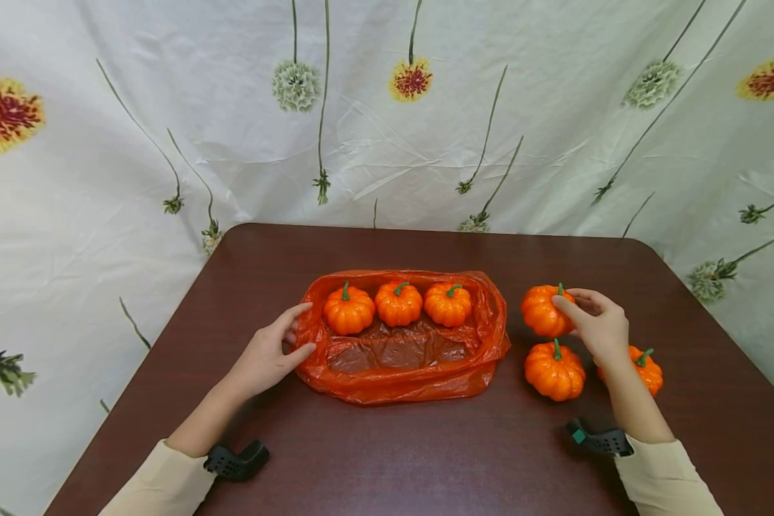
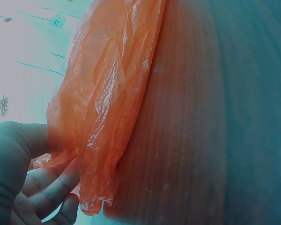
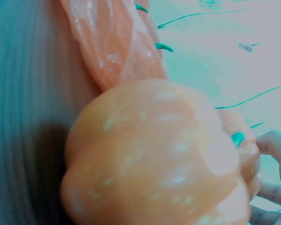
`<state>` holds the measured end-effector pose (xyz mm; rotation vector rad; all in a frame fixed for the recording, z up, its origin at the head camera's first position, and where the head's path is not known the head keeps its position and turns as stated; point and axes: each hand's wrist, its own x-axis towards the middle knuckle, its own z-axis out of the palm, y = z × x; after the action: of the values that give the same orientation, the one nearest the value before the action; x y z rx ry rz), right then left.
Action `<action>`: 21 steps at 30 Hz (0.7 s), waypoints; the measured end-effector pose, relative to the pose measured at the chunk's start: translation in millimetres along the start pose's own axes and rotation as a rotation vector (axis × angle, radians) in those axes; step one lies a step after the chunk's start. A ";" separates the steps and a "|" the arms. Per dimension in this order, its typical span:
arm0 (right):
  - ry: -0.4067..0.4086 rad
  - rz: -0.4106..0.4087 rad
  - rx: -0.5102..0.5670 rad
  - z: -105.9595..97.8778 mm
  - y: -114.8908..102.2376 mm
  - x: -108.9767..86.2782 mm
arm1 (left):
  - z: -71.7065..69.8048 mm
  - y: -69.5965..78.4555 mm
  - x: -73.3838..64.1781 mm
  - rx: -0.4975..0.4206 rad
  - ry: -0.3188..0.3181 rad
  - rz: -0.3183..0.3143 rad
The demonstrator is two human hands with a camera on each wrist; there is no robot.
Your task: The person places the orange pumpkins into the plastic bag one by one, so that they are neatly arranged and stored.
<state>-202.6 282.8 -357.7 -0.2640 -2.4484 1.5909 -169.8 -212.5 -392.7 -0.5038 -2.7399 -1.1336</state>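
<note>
An orange plastic bag (image 1: 400, 390), its mouth spread wide and its rim folded down, lies on the table with a row of three small orange pumpkins inside, among them the middle pumpkin (image 1: 398, 304). At the bag's left end my left hand (image 1: 267, 355) holds the rim; the left wrist view shows thumb and fingers around the crumpled film (image 2: 107, 103). To the right of the bag, my right hand (image 1: 596, 322) grips a pumpkin (image 1: 545, 312) from its right side, thumb near the green stem. A nearer pumpkin (image 3: 154, 154) fills much of the right wrist view, partly covering the gripped one.
In front of the held pumpkin sits another pumpkin (image 1: 555, 371). One more pumpkin (image 1: 646, 373) is partly hidden behind my right forearm. The dark brown table (image 1: 387, 459) ends at the back against a white flowered cloth (image 1: 232, 107).
</note>
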 end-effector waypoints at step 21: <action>-0.021 -0.112 0.029 7.3 -35.6 -14.5 | 0.4 -0.6 -0.4 0.002 0.002 -0.003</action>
<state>-191.9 258.3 -329.1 -0.1035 -2.4078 1.5880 -169.6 -212.7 -393.4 -0.4985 -2.7408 -1.1320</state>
